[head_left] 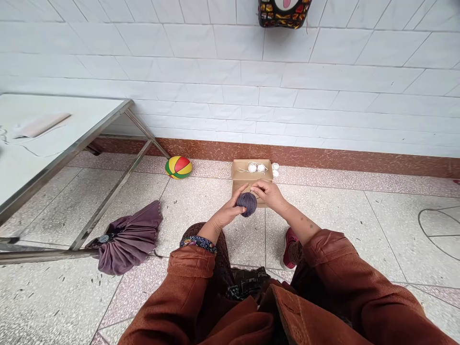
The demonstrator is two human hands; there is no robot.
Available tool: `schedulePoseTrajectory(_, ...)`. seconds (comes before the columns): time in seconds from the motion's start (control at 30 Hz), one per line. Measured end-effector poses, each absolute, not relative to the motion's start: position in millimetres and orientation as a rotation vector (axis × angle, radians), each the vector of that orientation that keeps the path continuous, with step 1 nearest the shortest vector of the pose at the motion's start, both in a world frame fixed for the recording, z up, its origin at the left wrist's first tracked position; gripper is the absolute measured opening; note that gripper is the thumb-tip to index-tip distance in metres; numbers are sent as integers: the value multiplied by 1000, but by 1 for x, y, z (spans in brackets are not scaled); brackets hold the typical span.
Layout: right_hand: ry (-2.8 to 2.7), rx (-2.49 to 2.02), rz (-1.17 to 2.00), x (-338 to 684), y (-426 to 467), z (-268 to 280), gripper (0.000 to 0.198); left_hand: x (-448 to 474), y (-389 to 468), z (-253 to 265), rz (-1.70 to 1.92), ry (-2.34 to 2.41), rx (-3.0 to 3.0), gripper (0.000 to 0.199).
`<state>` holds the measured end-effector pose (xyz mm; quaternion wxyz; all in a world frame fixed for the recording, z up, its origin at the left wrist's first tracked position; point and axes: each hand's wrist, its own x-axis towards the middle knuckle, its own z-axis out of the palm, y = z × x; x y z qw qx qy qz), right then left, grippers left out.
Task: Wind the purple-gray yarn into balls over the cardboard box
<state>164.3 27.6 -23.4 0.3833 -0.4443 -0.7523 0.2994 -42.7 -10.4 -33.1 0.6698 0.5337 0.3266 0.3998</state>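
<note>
My left hand (230,211) is closed around a ball of dark purple yarn (247,204), with its thumb pressed on the near side. Just right of the ball, my right hand (268,194) pinches what looks like the yarn's strand between thumb and fingertips. Beyond my hands, an open cardboard box (235,176) stands on the floor, partly hidden by them. White yarn balls (256,167) with loose strands lie in its far part. More small white balls (275,169) sit against the box's right side.
A striped ball (178,167) rests near the wall, left of the box. A metal-framed table (68,143) stands at left, with a folded purple cloth bag (131,237) on the floor by its leg. A patterned black bag (284,14) hangs on the tiled wall.
</note>
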Motion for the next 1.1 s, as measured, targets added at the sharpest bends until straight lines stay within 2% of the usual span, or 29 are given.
schedulePoseTrajectory(0.2, -2003, -1256, 817, 154, 24, -39, 18, -46, -13, -20, 975, 584, 839, 79)
schedulePoseTrajectory(0.47, -2194, -1184, 902, 150, 13, -35, 14, -47, 3, -31, 1216, 839, 687, 51)
schedulePoseTrajectory(0.63, -2334, -898, 1020, 145, 2, -34, 16, -48, 10, -40, 1263, 891, 596, 49)
schedulePoseTrajectory(0.73, -2337, -889, 1039, 145, 0, -31, 15, -48, 10, -42, 1209, 892, 542, 48)
schedulePoseTrajectory(0.83, -2172, -922, 1135, 153, 3, -16, 18, -46, 9, -42, 1200, 937, 574, 51)
schedulePoseTrajectory(1.0, -1747, -785, 1502, 175, 3, 23, 32, -43, 11, -45, 1172, 1071, 692, 63)
schedulePoseTrajectory(1.1, -1607, -775, 1552, 184, 4, 39, 38, -41, 10, -48, 1062, 1171, 754, 66)
